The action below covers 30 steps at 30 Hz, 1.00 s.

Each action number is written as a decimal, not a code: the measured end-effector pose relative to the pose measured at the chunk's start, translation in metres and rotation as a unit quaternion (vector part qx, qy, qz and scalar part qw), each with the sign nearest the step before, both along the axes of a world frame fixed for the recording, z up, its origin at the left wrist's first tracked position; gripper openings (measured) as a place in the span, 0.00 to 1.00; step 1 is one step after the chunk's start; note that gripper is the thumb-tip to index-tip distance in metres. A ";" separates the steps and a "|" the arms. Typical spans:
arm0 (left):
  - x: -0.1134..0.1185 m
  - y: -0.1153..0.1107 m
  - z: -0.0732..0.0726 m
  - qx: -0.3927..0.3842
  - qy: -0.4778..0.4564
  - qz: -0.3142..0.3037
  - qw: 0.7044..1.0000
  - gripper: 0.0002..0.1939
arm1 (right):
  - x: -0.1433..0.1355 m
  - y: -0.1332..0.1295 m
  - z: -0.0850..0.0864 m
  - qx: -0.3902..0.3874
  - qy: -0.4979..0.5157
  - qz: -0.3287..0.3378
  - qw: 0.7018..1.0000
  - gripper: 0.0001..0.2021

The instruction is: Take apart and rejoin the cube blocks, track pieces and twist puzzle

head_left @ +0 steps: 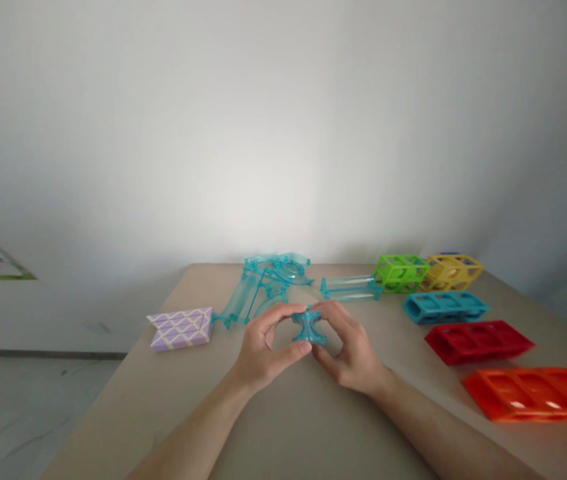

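Observation:
A small translucent blue plastic connector piece [309,328], narrow at its waist and flared at both ends, is held up over the middle of the table. My left hand [267,348] pinches it from the left between thumb and fingers. From the other side my right hand [347,348] grips it the same way, the fingertips partly hidden behind it. Past my hands lies a jumble of translucent blue track pieces [248,293], curved and straight. One straight track piece [351,289] rests apart from them, to the right.
A lilac folding puzzle [182,330] lies at the table's left edge. Along the right are an orange frame [536,395], a red frame [481,341], a blue frame [446,307], a green frame [401,273] and a yellow frame [453,272]. A wall [283,133] rises behind the table [128,413].

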<state>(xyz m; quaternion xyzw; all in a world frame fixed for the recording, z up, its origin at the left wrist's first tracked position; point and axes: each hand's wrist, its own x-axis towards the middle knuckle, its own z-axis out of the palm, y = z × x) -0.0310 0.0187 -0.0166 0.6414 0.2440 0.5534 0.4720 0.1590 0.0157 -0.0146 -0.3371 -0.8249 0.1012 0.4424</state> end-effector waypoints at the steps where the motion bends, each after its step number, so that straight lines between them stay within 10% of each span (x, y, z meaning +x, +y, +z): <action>1: -0.001 0.000 0.000 -0.007 0.008 -0.001 1.000 0.23 | 0.000 0.001 0.000 0.002 -0.001 0.000 1.000 0.18; 15: -0.001 -0.005 0.006 0.002 0.114 0.017 0.993 0.23 | 0.004 0.004 -0.006 0.013 -0.049 -0.062 0.997 0.10; 30: 0.001 -0.009 0.011 0.068 0.153 0.048 0.985 0.23 | -0.002 -0.001 -0.002 -0.088 -0.033 0.058 0.994 0.21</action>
